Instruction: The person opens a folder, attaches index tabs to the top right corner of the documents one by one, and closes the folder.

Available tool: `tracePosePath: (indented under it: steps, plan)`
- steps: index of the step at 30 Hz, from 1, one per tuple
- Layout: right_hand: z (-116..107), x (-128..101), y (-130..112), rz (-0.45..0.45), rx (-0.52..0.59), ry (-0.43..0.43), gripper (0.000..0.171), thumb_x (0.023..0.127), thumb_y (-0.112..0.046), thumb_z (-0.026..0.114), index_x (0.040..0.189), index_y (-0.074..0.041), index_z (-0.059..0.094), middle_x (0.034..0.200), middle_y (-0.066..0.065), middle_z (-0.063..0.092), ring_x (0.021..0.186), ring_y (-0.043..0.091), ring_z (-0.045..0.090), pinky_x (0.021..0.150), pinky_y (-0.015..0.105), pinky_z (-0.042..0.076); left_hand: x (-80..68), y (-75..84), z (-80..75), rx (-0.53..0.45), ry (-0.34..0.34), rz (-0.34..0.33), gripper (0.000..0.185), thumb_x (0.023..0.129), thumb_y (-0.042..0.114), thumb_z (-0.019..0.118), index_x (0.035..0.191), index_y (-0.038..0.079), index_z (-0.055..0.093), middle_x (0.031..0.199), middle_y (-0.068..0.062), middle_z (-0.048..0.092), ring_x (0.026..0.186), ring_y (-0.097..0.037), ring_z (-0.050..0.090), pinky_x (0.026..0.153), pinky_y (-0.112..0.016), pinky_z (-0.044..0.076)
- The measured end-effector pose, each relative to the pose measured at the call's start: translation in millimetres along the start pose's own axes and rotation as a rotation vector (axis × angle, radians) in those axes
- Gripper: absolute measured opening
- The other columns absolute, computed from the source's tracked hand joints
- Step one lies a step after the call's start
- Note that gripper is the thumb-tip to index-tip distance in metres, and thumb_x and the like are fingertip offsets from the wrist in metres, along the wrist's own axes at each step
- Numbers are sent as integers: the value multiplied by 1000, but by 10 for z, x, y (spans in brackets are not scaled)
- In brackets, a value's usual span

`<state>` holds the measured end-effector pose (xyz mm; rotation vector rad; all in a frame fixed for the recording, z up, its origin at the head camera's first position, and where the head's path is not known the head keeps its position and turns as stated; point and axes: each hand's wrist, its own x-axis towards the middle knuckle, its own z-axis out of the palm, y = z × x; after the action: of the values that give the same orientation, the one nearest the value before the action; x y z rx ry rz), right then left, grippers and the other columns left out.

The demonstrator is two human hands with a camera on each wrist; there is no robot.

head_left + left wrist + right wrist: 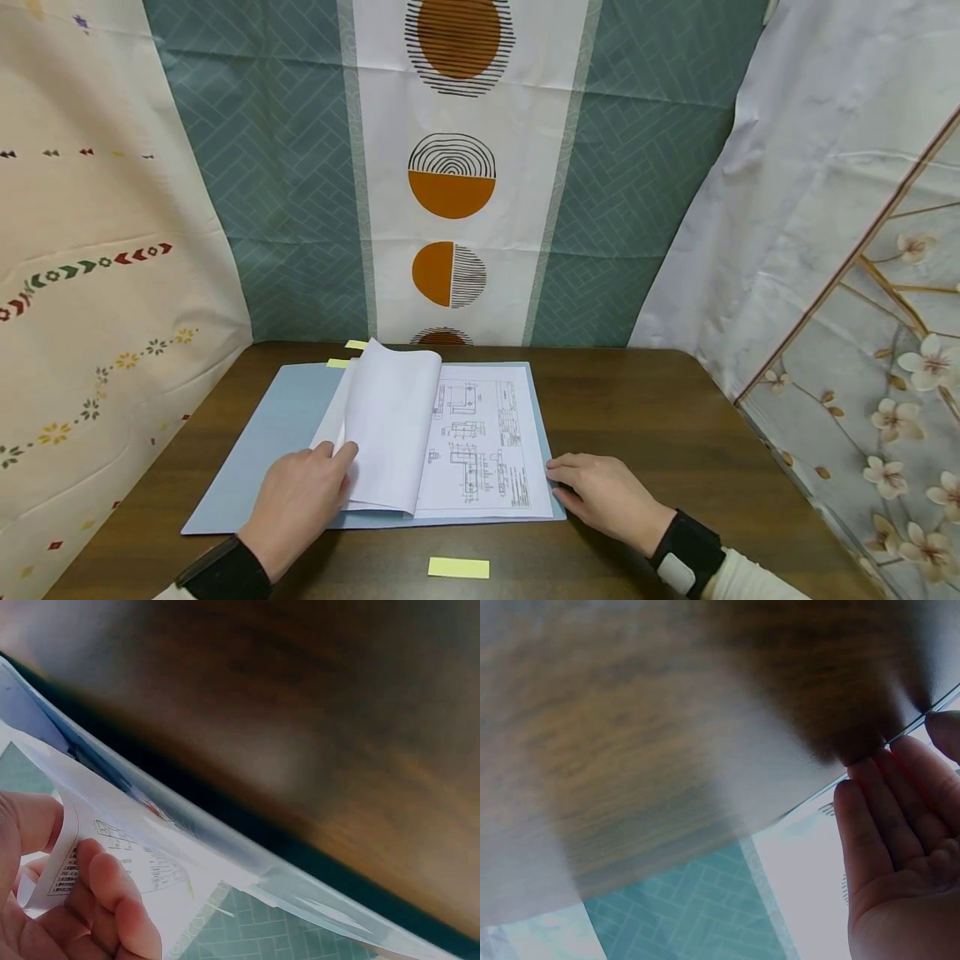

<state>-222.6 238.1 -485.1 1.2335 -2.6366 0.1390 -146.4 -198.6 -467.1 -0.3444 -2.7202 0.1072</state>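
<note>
An open blue folder (255, 433) lies on the brown table (652, 417). It holds white sheets with technical drawings (480, 442). My left hand (300, 496) pinches the lower edge of a lifted sheet (390, 425), which curls up over the stack; the left wrist view shows the fingers (112, 900) curled on that printed sheet (142, 855). My right hand (600, 492) lies flat at the folder's right edge, its straight fingers (885, 825) touching the paper edge.
A yellow sticky note (458, 567) lies on the table near the front edge. Two more yellow tabs (339, 362) stick out at the folder's far left corner. Patterned cloth hangs behind and on both sides (450, 167).
</note>
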Motion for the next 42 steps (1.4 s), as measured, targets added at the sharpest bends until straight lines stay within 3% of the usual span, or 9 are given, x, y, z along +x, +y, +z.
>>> tracePosePath:
  steps: [11,16,21,25,30,34,38,42]
  plan:
    - [7,-4,-11,-4,-5,12,27,97,-21,88,121,-9,85,125,4,80,109,20,78,93,40,64,-74,-33,29,3,10,26,39,80,17,99,108,11,73,68,-7,63,53,-17,49,53,-33,46]
    - [0,-9,-12,-1,-3,9,27,97,-20,88,121,-9,85,125,4,80,110,19,78,93,40,64,-87,-33,49,3,18,37,48,80,17,100,119,11,71,66,-7,62,52,-17,50,52,-33,45]
    - [-7,1,-11,-12,-7,14,27,96,-18,88,121,-7,84,125,5,80,109,20,78,92,41,64,-85,-39,68,16,-18,30,55,82,20,98,128,11,70,61,-4,57,51,-17,49,51,-32,43]
    - [-13,5,-15,-14,-9,12,28,96,-18,89,121,-7,84,125,5,80,109,20,78,92,41,64,-87,-41,83,17,-50,30,45,84,20,96,120,9,71,61,-3,55,51,-17,47,51,-32,43]
    - [-19,1,-23,7,-7,-3,28,96,-20,88,122,-9,85,125,4,80,109,19,77,93,40,64,-92,-35,102,26,-55,22,25,88,19,91,100,10,71,62,-4,52,51,-18,44,50,-33,40]
    - [-23,-2,-28,-6,-11,8,29,95,-18,89,122,-8,84,125,4,80,108,19,78,92,40,64,-110,-41,99,61,-78,15,20,90,24,88,94,11,74,68,-7,49,54,-19,43,50,-33,39]
    - [-15,-8,-25,-29,-25,42,28,93,-16,91,120,-7,85,123,5,80,108,19,78,90,40,64,-112,-57,81,96,-86,27,21,89,29,90,93,11,78,81,-12,48,69,-26,46,55,-37,43]
    - [-3,-11,-25,-37,-31,53,28,93,-16,91,119,-7,85,123,5,80,108,19,78,89,40,65,-91,-58,71,138,-92,49,25,86,33,92,91,11,81,106,-20,60,92,-36,57,70,-49,57]
